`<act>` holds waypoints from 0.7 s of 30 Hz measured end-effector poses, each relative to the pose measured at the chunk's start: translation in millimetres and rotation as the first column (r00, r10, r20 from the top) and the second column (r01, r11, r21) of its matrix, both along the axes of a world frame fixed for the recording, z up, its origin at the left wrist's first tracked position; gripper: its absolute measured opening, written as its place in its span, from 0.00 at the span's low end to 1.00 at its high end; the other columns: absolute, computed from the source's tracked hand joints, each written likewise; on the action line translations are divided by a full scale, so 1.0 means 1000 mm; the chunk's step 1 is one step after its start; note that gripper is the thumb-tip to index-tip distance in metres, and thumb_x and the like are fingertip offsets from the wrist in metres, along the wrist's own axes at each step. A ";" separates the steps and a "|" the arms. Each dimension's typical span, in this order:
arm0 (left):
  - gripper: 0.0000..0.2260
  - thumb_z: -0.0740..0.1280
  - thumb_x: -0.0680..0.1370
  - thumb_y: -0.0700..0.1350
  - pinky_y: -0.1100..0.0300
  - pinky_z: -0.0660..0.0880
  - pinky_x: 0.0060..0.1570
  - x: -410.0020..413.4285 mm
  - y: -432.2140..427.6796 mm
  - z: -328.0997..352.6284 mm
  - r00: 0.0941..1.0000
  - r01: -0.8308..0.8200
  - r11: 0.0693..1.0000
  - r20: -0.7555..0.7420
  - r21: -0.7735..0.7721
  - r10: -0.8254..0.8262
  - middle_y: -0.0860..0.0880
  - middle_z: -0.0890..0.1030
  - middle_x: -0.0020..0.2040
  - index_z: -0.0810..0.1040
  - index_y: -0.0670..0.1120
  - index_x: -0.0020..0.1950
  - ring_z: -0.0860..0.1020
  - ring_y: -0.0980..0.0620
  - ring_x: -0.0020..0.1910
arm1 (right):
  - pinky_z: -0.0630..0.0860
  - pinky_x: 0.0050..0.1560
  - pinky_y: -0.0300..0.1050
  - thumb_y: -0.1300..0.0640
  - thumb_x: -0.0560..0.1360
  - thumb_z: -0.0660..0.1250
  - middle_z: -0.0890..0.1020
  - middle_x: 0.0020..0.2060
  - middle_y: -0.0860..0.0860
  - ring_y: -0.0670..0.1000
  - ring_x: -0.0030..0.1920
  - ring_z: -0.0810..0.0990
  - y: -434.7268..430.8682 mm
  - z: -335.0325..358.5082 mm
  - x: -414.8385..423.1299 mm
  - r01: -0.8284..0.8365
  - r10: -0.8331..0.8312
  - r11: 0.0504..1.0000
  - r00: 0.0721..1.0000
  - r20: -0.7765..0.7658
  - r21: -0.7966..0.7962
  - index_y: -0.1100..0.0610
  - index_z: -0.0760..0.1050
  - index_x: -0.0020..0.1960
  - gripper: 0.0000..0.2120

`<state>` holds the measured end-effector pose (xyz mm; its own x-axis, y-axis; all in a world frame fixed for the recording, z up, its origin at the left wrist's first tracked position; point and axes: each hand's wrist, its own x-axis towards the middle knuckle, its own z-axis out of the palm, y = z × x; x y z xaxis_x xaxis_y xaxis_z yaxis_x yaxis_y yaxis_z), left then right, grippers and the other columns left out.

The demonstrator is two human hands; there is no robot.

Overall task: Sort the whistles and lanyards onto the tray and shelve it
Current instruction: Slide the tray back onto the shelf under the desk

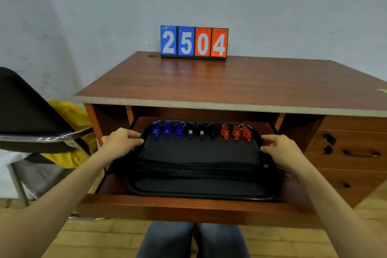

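My left hand (122, 142) and right hand (281, 148) gripping the tray (199, 191) sides at mid-frame, whistles (202, 131) along its far edge, lanyards (196, 168) across it

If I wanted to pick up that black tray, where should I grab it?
Take the tray by its two short end rims, one hand from each side, as the left hand and right hand grip it. It is wide, and whistles line its far edge, so keeping level probably matters.

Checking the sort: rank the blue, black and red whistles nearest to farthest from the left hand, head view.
1. Blue whistles, left end of the tray, by the left hand.
2. Black whistles, middle.
3. Red whistles, right end.
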<state>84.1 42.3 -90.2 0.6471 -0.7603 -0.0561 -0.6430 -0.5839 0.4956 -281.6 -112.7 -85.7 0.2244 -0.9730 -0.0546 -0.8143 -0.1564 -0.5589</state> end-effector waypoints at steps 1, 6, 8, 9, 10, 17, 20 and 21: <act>0.16 0.66 0.76 0.56 0.51 0.65 0.65 0.000 -0.001 -0.003 1.000 -0.004 1.000 -0.002 0.004 0.004 0.50 0.83 0.53 0.78 0.53 0.61 0.76 0.46 0.60 | 0.78 0.46 0.48 0.56 0.76 0.66 0.82 0.44 0.52 0.52 0.43 0.81 -0.002 -0.003 0.001 0.002 -0.003 1.000 1.000 -0.016 -0.003 0.52 0.70 0.69 0.21; 0.16 0.64 0.76 0.56 0.51 0.62 0.62 -0.002 -0.005 -0.007 0.998 -0.011 1.000 0.055 0.029 0.009 0.49 0.79 0.62 0.78 0.53 0.62 0.72 0.44 0.65 | 0.79 0.50 0.49 0.54 0.75 0.66 0.83 0.53 0.53 0.54 0.50 0.81 -0.011 -0.013 0.004 0.000 -0.001 1.000 0.997 -0.082 -0.011 0.50 0.70 0.69 0.22; 0.17 0.64 0.77 0.57 0.52 0.63 0.61 -0.003 -0.005 -0.006 0.996 -0.005 0.999 0.088 0.051 0.000 0.49 0.79 0.63 0.77 0.53 0.63 0.72 0.44 0.65 | 0.78 0.54 0.52 0.53 0.75 0.67 0.82 0.54 0.53 0.55 0.53 0.80 -0.013 -0.014 0.005 0.008 -0.008 1.000 0.996 -0.090 -0.004 0.50 0.70 0.69 0.22; 0.17 0.64 0.77 0.57 0.52 0.63 0.61 -0.003 -0.005 -0.005 0.995 -0.004 0.998 0.095 0.057 -0.001 0.48 0.78 0.63 0.77 0.53 0.63 0.72 0.44 0.65 | 0.77 0.56 0.53 0.52 0.75 0.67 0.82 0.56 0.53 0.55 0.55 0.80 -0.014 -0.014 0.005 0.010 -0.010 1.000 0.996 -0.094 0.004 0.49 0.70 0.69 0.23; 0.17 0.64 0.76 0.57 0.52 0.63 0.61 -0.003 -0.005 -0.005 0.995 -0.004 0.998 0.098 0.064 -0.002 0.48 0.78 0.63 0.77 0.53 0.63 0.72 0.44 0.65 | 0.77 0.57 0.54 0.52 0.75 0.67 0.81 0.57 0.53 0.56 0.56 0.79 -0.014 -0.014 0.005 0.012 -0.011 1.000 0.996 -0.093 0.013 0.49 0.69 0.69 0.23; 0.19 0.61 0.78 0.57 0.49 0.65 0.63 -0.024 0.007 0.002 0.967 0.003 1.000 0.254 -0.005 -0.002 0.46 0.76 0.65 0.75 0.50 0.66 0.70 0.41 0.66 | 0.72 0.63 0.58 0.45 0.75 0.64 0.74 0.66 0.55 0.60 0.66 0.71 0.008 -0.001 0.008 -0.002 0.000 1.000 0.978 -0.208 -0.008 0.51 0.63 0.73 0.28; 0.19 0.60 0.79 0.54 0.47 0.65 0.64 -0.054 0.029 -0.002 0.940 0.086 0.966 0.341 -0.245 0.002 0.45 0.75 0.64 0.74 0.47 0.66 0.68 0.42 0.66 | 0.69 0.65 0.59 0.44 0.77 0.62 0.71 0.68 0.55 0.59 0.68 0.67 0.042 0.006 0.009 -0.003 -0.032 0.988 0.974 -0.223 -0.154 0.52 0.62 0.73 0.28; 0.19 0.59 0.79 0.54 0.48 0.65 0.64 -0.067 0.038 -0.005 0.938 0.136 0.938 0.347 -0.320 -0.018 0.45 0.75 0.63 0.75 0.46 0.66 0.68 0.44 0.65 | 0.69 0.65 0.59 0.44 0.77 0.61 0.71 0.67 0.54 0.58 0.68 0.67 0.056 0.006 0.010 -0.013 -0.032 0.979 0.976 -0.216 -0.202 0.52 0.63 0.72 0.27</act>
